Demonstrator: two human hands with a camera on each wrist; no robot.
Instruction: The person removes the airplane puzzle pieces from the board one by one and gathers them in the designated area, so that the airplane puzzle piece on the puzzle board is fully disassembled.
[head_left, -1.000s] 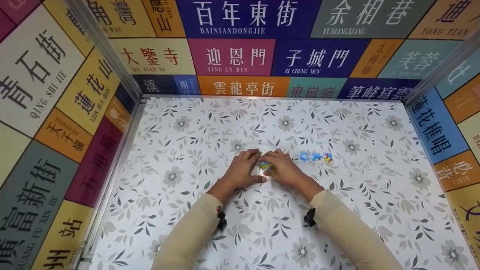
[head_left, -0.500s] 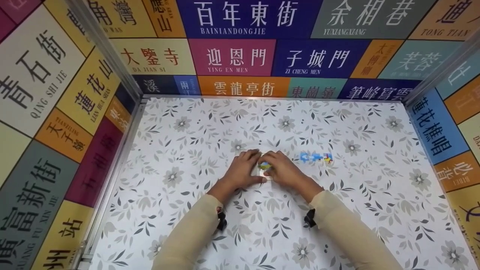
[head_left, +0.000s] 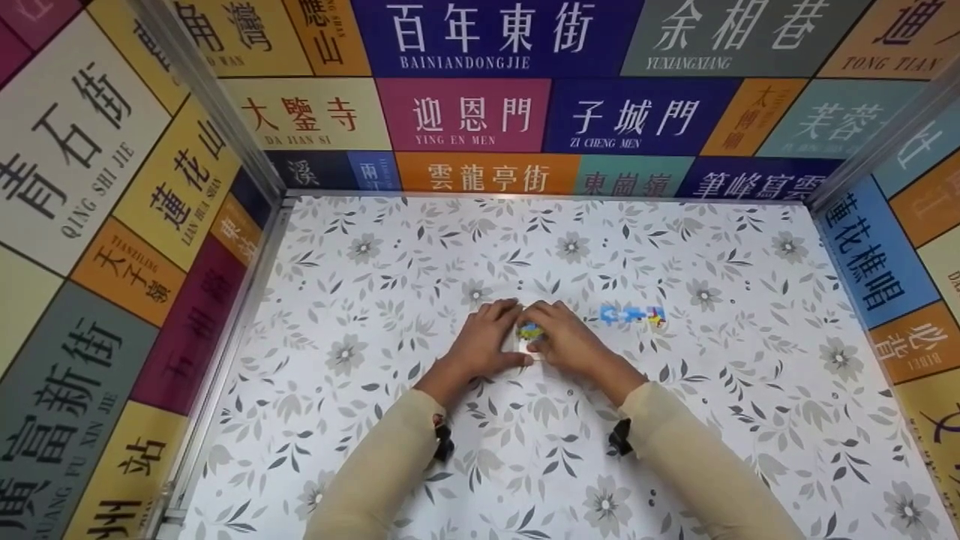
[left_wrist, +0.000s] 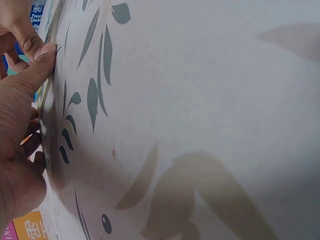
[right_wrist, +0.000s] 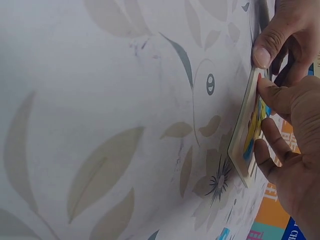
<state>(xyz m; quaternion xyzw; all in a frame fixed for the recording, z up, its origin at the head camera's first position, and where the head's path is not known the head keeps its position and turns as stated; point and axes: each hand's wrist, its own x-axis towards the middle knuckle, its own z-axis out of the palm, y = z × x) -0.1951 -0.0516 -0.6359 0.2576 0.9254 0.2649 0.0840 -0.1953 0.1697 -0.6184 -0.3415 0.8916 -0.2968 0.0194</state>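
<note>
A small thin puzzle board (right_wrist: 243, 117) with a pale wooden rim lies flat on the table, largely covered by both hands in the head view. Yellow, green and blue puzzle pieces (head_left: 529, 331) show on it between the hands. My left hand (head_left: 480, 341) holds the board from the left, its thumb at the near edge and its fingers curved toward the far side. Over the right part, my right hand (head_left: 570, 341) bends its thumb and fingers onto a yellow-and-blue puzzle piece (right_wrist: 253, 125). The exact fingertip contact is partly hidden.
Several loose blue puzzle pieces (head_left: 634, 315), with red and yellow at one end, lie in a row right of the hands. White floral paper covers the table (head_left: 420, 247). Upright panels with coloured signs (head_left: 465, 112) border the back and both sides.
Both hands stay in nearly the same place. The right fingers shift very slightly over the board, and a little more of the coloured pieces shows between the hands.
</note>
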